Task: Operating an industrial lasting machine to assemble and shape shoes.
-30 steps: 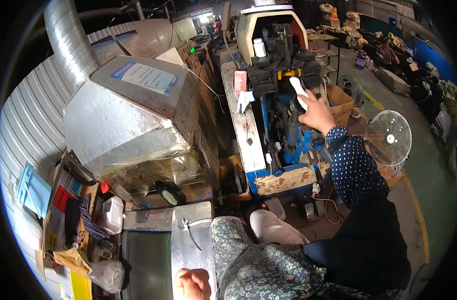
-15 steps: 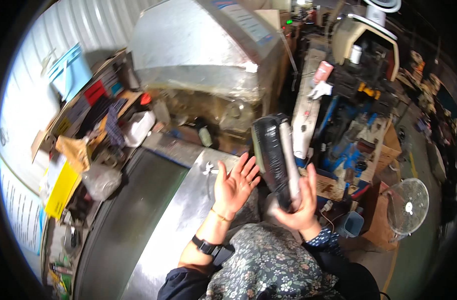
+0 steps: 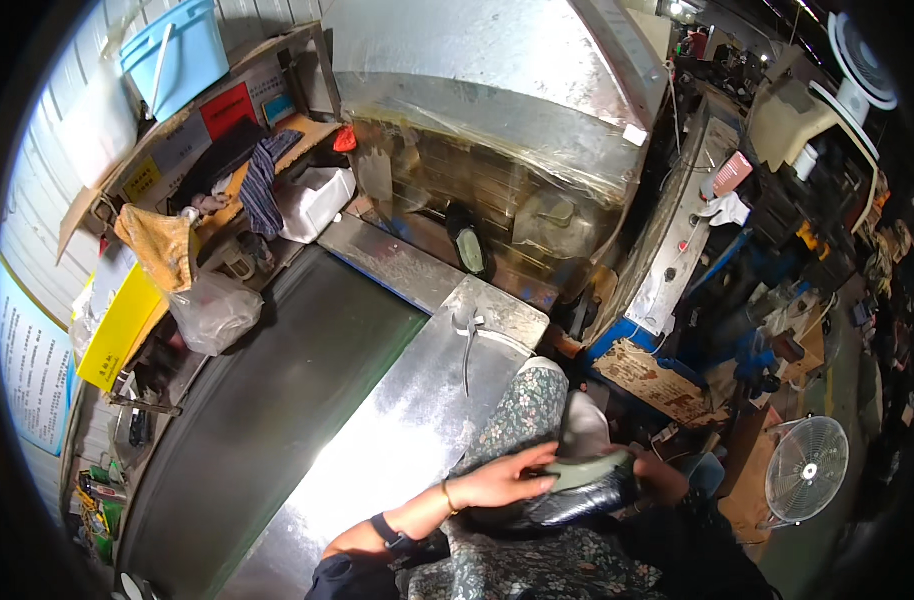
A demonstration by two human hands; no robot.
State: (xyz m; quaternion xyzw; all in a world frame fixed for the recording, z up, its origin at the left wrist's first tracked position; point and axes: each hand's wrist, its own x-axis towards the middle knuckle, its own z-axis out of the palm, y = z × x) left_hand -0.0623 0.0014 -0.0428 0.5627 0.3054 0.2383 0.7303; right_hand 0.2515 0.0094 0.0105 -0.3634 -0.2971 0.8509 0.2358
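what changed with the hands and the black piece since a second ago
The right hand came down from the machine and now holds the black piece low on the lap. The left hand, open beside it half a second ago, now lies on it. The metal table and pliers stayed put.

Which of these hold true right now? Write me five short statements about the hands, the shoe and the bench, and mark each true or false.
1. Both hands are on the dark shoe. True: left hand, right hand.
2. The shoe lies on the metal bench. False: it is held over the lap.
3. Pliers lie on the bench. True.
4. The left wrist is bare. False: it wears a watch.
5. The floor fan stands at the person's left. False: at the right.
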